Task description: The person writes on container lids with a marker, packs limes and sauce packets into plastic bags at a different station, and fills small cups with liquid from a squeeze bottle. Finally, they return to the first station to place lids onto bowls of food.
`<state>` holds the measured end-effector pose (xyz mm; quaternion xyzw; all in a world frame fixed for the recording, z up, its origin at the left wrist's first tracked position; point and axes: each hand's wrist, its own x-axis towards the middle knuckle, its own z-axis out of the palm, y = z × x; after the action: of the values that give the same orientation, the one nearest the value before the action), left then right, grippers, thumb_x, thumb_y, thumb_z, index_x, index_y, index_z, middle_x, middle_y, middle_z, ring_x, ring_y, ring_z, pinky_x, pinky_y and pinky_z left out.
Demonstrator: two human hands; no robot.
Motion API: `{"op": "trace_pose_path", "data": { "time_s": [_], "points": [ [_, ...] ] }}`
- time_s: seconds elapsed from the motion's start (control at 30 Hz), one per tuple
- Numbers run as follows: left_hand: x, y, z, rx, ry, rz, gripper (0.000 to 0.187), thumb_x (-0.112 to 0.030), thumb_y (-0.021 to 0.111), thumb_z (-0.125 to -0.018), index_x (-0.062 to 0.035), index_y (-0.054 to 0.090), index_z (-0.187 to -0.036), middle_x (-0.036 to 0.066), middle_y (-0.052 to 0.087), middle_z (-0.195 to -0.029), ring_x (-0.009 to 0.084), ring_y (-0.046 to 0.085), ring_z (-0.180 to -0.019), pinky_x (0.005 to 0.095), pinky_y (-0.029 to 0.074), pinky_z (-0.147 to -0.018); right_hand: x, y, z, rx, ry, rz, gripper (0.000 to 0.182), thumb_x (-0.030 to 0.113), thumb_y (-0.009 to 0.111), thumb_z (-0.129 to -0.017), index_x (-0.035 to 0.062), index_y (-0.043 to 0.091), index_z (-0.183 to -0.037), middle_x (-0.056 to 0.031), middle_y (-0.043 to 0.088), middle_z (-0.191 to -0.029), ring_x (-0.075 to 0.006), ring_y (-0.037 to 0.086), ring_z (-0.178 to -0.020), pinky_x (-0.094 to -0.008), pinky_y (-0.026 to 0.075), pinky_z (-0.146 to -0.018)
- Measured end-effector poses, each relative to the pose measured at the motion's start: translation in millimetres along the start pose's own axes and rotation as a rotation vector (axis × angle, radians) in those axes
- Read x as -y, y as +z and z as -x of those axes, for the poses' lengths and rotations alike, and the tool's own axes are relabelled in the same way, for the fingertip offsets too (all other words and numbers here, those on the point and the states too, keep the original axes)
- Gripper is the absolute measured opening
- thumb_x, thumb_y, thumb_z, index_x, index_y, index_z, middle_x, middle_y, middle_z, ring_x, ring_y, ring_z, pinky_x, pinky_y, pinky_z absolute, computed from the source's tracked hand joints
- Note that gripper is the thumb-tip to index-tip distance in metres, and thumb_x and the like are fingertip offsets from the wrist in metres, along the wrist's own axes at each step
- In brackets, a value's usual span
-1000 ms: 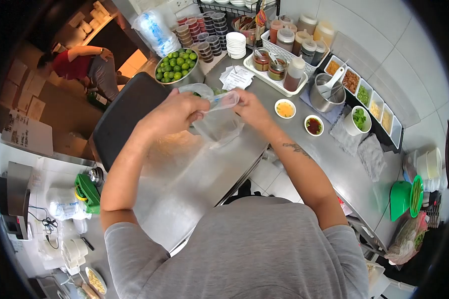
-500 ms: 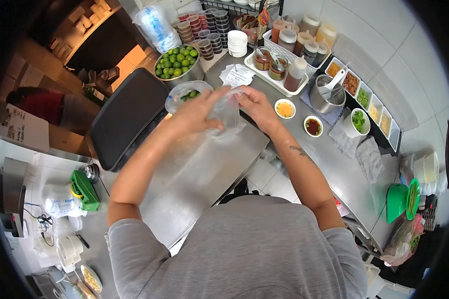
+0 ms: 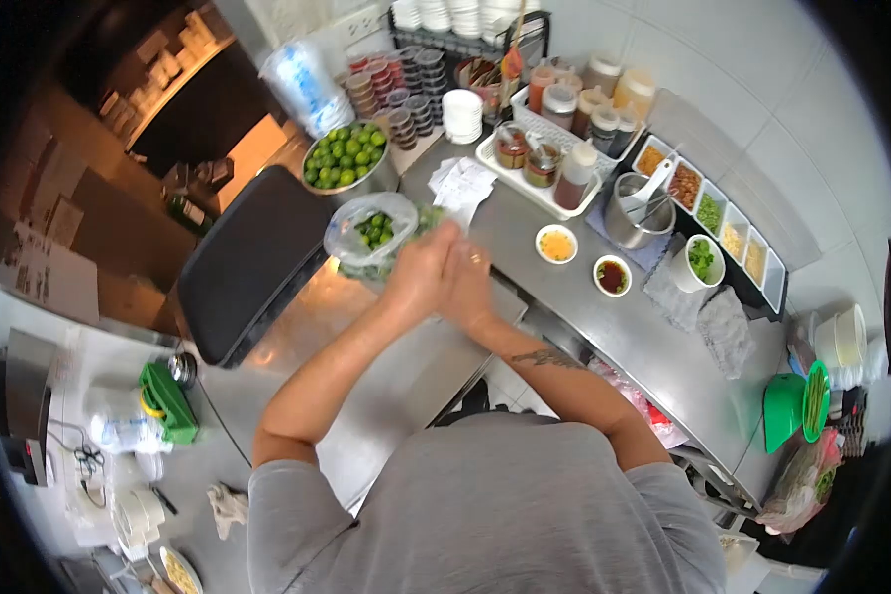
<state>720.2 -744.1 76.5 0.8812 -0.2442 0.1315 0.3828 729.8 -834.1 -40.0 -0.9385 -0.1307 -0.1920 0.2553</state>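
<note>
My left hand (image 3: pixel 421 274) and my right hand (image 3: pixel 468 287) are pressed together above the steel counter, fingers closed. The clear plastic bag between them is mostly hidden by the hands. Just beyond them, a see-through wrap shows something green (image 3: pixel 430 216), too blurred to name. Left of my hands stands a plastic-lined bowl (image 3: pixel 339 240) with cut limes (image 3: pixel 374 230) in it. Behind that is a metal pot (image 3: pixel 374 181) full of whole limes (image 3: pixel 345 156). White paper slips (image 3: pixel 463 188) lie past my fingers.
Small sauce cups, one orange (image 3: pixel 556 244) and one dark (image 3: pixel 612 276), stand to the right. Behind them are a white tray (image 3: pixel 530 170) of jars, a steel pot (image 3: pixel 639 213) and a topping rack (image 3: pixel 708 203). A black tray (image 3: pixel 252 262) sits at left.
My hands have come together and down from holding the clear bag spread between them. The bag is now bunched and mostly out of sight. The bowl of cut limes shows more fully.
</note>
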Motion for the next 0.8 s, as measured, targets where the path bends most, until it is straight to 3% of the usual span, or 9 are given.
{"op": "trace_pose_path", "data": {
  "time_s": [0.03, 0.13, 0.27, 0.33, 0.4, 0.5, 0.63, 0.77, 0.8],
  "points": [
    [-2.6, 3.5, 2.4, 0.006, 0.041, -0.02, 0.01, -0.01, 0.055, -0.088, -0.001, 0.053, -0.088, 0.02, 0.058, -0.08, 0.0366, 0.057, -0.072, 0.0386, 0.046, -0.064, -8.9, 16.1, -2.1, 0.101, -0.014, -0.111, 0.073, 0.034, 0.074, -0.062, 0.0003, 0.047, -0.121, -0.0205, 0.047, -0.122, -0.0344, 0.04, -0.119, -0.0491, 0.027, -0.098],
    [-3.8, -9.7, 6.3, -0.109, -0.047, -0.109, 0.014, -0.013, 0.06, -0.085, -0.0012, 0.054, -0.089, 0.019, 0.058, -0.082, 0.0334, 0.058, -0.074, 0.0382, 0.046, -0.064, -10.1, -7.3, -1.1, -0.04, -0.084, -0.297, 0.056, 0.021, 0.07, -0.061, 0.0005, 0.052, -0.109, -0.0175, 0.05, -0.111, -0.033, 0.043, -0.111, -0.0485, 0.03, -0.094],
    [-23.4, -27.6, 3.8, -0.285, -0.072, -0.213, 0.022, -0.013, 0.069, -0.076, -0.0011, 0.056, -0.089, 0.014, 0.057, -0.093, 0.0283, 0.057, -0.079, 0.0352, 0.046, -0.066, -23.8, 1.0, 0.0, -0.03, -0.253, -0.212, 0.052, 0.016, 0.067, -0.06, -0.0011, 0.054, -0.107, -0.0162, 0.051, -0.109, -0.0336, 0.043, -0.112, -0.0476, 0.029, -0.096],
    [-6.9, -13.8, 5.7, -0.144, -0.103, -0.097, 0.022, -0.009, 0.07, -0.074, -0.001, 0.055, -0.088, 0.011, 0.057, -0.092, 0.0237, 0.056, -0.078, 0.032, 0.045, -0.066, -19.5, -14.0, -3.6, 0.062, -0.287, -0.286, 0.049, 0.017, 0.066, -0.06, -0.0032, 0.056, -0.104, -0.0171, 0.05, -0.113, -0.0343, 0.041, -0.115, -0.0474, 0.027, -0.1],
    [63.9, 12.8, 7.1, 0.178, -0.05, -0.021, 0.022, -0.006, 0.068, -0.073, -0.0012, 0.054, -0.089, 0.009, 0.056, -0.086, 0.0185, 0.055, -0.076, 0.0289, 0.045, -0.066, -18.0, 0.1, -0.1, -0.028, -0.283, -0.395, 0.045, 0.017, 0.065, -0.062, -0.0046, 0.057, -0.101, -0.0176, 0.05, -0.113, -0.0346, 0.04, -0.117, -0.0472, 0.026, -0.102],
    [22.1, -20.6, -11.3, 0.163, -0.148, 0.023, 0.017, 0.0, 0.062, -0.074, -0.0005, 0.052, -0.088, 0.006, 0.054, -0.079, 0.0124, 0.051, -0.073, 0.0253, 0.042, -0.065, -29.9, 3.9, -4.4, -0.002, -0.282, -0.406, 0.042, 0.019, 0.065, -0.065, -0.007, 0.058, -0.098, -0.0182, 0.046, -0.114, -0.0356, 0.035, -0.121, -0.0469, 0.024, -0.104],
    [-76.1, -71.1, -9.4, -0.371, -0.084, 0.247, 0.012, 0.008, 0.052, -0.077, -0.0013, 0.052, -0.084, 0.002, 0.05, -0.076, 0.0089, 0.044, -0.069, 0.0229, 0.037, -0.061, -27.2, -8.1, -6.7, 0.079, -0.233, -0.39, 0.043, 0.022, 0.067, -0.065, -0.0064, 0.057, -0.096, -0.0186, 0.041, -0.118, -0.0366, 0.031, -0.122, -0.0464, 0.025, -0.104],
    [-81.5, -9.7, 14.2, 0.137, 0.605, -0.573, 0.017, 0.002, 0.048, -0.08, -0.0038, 0.056, -0.093, 0.009, 0.054, -0.089, 0.0218, 0.052, -0.073, 0.0319, 0.042, -0.065, -27.3, 2.1, -7.5, -0.048, -0.309, -0.4, 0.034, 0.017, 0.065, -0.066, -0.0023, 0.057, -0.092, -0.0175, 0.044, -0.112, -0.0358, 0.035, -0.118, -0.045, 0.028, -0.101],
    [-63.7, 2.2, 18.4, 0.195, 0.507, -0.581, 0.016, 0.0, 0.049, -0.08, -0.0033, 0.055, -0.094, 0.008, 0.053, -0.084, 0.0217, 0.051, -0.069, 0.0324, 0.042, -0.062, -28.0, 8.3, -6.7, -0.084, -0.337, -0.381, 0.032, 0.015, 0.064, -0.067, -0.0013, 0.056, -0.093, -0.0166, 0.044, -0.111, -0.0352, 0.037, -0.117, -0.0442, 0.028, -0.101]
  ]
}}
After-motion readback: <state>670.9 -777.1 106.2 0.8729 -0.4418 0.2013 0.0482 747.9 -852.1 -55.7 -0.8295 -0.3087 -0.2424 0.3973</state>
